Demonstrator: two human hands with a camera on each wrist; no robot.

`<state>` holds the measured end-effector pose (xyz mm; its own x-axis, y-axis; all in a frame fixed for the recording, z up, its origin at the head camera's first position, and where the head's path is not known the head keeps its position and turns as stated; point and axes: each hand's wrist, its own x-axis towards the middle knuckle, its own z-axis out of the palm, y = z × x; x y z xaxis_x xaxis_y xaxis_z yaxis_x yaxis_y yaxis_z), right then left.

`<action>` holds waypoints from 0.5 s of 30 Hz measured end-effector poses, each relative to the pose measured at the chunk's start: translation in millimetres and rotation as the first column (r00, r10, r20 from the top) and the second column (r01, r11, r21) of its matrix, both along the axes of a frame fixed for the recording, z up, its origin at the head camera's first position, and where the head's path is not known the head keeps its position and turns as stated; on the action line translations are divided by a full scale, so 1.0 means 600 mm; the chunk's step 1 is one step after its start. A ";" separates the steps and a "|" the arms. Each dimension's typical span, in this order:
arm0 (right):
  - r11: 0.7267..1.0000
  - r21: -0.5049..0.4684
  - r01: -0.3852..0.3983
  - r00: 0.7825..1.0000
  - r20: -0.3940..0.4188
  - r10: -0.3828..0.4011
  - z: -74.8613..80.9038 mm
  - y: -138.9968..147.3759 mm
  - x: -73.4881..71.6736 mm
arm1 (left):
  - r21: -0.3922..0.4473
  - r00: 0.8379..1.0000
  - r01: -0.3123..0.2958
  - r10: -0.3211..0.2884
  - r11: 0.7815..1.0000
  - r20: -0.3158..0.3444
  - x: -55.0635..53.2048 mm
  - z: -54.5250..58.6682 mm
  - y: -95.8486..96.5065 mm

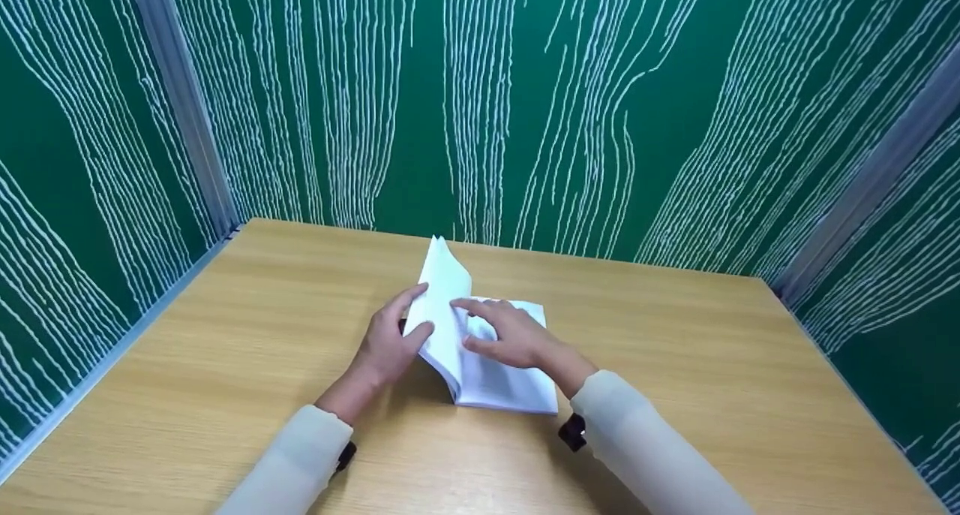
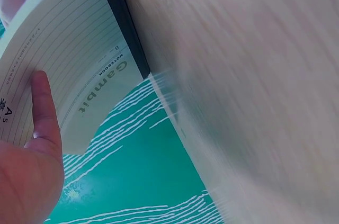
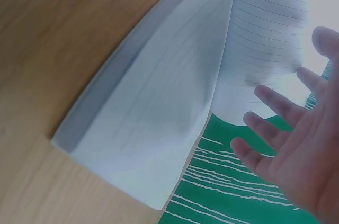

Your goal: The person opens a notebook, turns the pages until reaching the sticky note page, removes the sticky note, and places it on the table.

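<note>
An open lined notebook [image 1: 506, 386] lies on the wooden table, its left part of raised pages [image 1: 442, 282] standing up and curving. My left hand [image 1: 386, 346] grips this raised part at its outer edge, thumb on the inner side and other fingers partly hidden behind. The left wrist view shows the back of the raised part [image 2: 69, 60], with printed lines and "Gambit NOTEBOOK". Above the flat right-hand pages [image 3: 153, 107] is my right hand [image 1: 517, 338], fingers spread and slightly bent, index fingertip at the raised page near the fold.
The wooden table [image 1: 247, 335] spreads out around the notebook. Green walls [image 1: 420, 124] with white wavy lines rise behind and at both sides, with grey posts [image 1: 184, 102] at the corners. Dark wrist-worn devices [image 1: 572, 432] sit under the light sleeves.
</note>
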<state>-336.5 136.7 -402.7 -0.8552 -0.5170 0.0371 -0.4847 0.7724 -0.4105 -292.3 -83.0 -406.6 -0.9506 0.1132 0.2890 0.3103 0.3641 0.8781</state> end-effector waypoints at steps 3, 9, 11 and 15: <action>0.999 -0.035 -0.004 1.000 -0.018 0.003 -0.003 0.002 -0.003 | 0.023 1.000 0.012 -0.012 1.000 0.009 0.000 0.000 0.001; 0.989 -0.128 0.074 0.994 -0.066 -0.083 -0.008 0.025 -0.020 | 0.060 0.999 0.037 -0.039 0.998 0.031 0.001 -0.002 0.001; 0.982 -0.139 0.130 0.989 -0.057 -0.139 -0.009 0.037 -0.028 | 0.057 0.999 0.033 -0.036 0.998 0.036 0.001 -0.002 0.001; 0.962 -0.143 0.231 0.972 -0.012 -0.235 -0.014 0.065 -0.044 | 0.047 0.999 0.018 -0.020 0.999 0.032 0.001 0.000 0.001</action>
